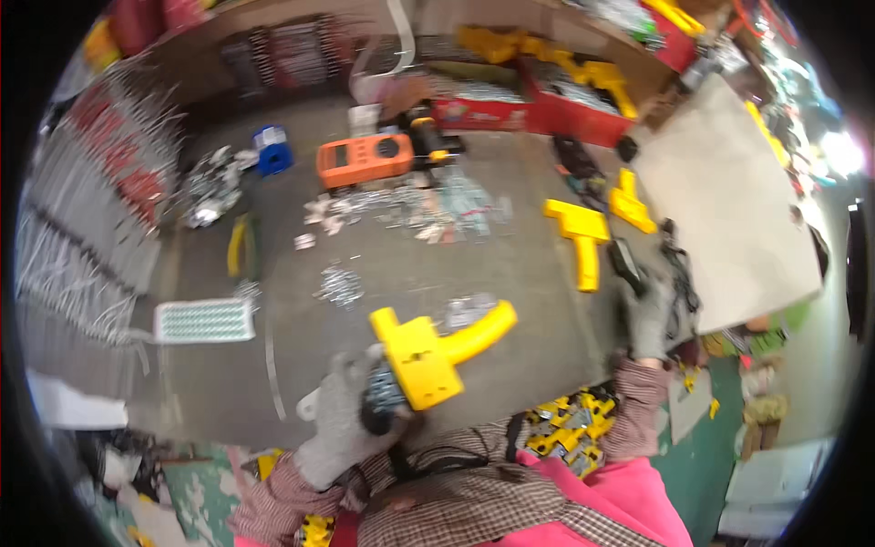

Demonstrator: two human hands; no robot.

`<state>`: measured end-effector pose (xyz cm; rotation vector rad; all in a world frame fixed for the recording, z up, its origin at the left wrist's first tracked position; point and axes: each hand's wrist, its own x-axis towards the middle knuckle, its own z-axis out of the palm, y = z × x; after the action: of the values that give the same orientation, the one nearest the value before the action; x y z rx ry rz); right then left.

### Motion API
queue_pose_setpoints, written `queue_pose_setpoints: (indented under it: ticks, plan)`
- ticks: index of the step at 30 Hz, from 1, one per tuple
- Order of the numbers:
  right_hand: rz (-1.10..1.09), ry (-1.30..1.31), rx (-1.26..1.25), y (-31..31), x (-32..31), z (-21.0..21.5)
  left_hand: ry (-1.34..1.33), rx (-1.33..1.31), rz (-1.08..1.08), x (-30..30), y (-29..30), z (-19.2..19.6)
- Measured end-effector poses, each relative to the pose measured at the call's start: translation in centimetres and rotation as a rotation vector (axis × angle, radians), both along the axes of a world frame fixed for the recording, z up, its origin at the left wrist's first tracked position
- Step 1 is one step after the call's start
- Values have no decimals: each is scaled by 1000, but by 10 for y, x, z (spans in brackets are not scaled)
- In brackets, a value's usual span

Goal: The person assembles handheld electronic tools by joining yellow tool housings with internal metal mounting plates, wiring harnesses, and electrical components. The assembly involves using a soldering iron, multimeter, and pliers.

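Left hand, grey-gloved, grips yellow plastic pistol-shaped housing, handle pointing right; right hand closed on black part, well apart.

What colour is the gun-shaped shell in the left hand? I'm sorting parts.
Yellow shell, head view.

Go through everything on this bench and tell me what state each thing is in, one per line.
Left hand: gloved, gripping the yellow housing.
Yellow housing: lifted off the bench, tilted.
Right hand: gloved, on a black part at the bench edge.
Yellow shell: lying flat, untouched.
Orange meter: lying flat.
Red box: open, full of parts.
Pliers: lying flat.
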<state>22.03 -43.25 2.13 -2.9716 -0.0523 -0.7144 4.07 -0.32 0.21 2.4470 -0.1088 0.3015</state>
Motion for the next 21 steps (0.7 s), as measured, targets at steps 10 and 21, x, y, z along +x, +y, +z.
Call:
queue_pose_setpoints:
  ticks: [10, 21]
  plan:
    - [377, 114, 2073, -14, 6, 32, 34, -158, -226, 17, -14, 9]
    - [715, 51, 2758, 136, -6, -14, 8, -48, -236, 22, -11, -1]
